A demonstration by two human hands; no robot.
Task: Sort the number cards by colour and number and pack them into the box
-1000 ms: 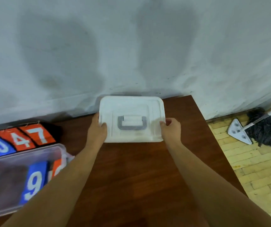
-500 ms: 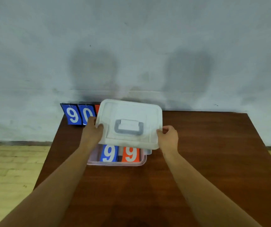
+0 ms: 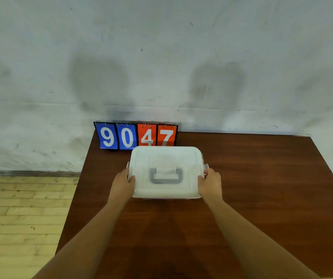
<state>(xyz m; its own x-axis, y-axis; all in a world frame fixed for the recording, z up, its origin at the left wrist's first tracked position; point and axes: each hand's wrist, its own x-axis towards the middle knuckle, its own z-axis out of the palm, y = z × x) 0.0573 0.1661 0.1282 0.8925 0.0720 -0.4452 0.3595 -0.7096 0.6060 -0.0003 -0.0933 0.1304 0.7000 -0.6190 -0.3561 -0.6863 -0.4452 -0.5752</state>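
White plastic lid (image 3: pixel 162 158) covers the box (image 3: pixel 206 166) mid-table (image 3: pixel 262 188). The left hand (image 3: pixel 122 186) grips the lid's left edge and the right hand (image 3: pixel 211 185) its right edge, thumbs on top, fingers curled underneath and unseen. The box's contents are hidden. At the far edge, the lid overlaps the number cards (image 3: pixel 136 136) reading 9 0 4 7.

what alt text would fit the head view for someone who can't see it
Left hand and right hand hold a white lid by its sides above a brown table. Behind it, number cards at the wall read blue 9, 0, orange 4, 7.
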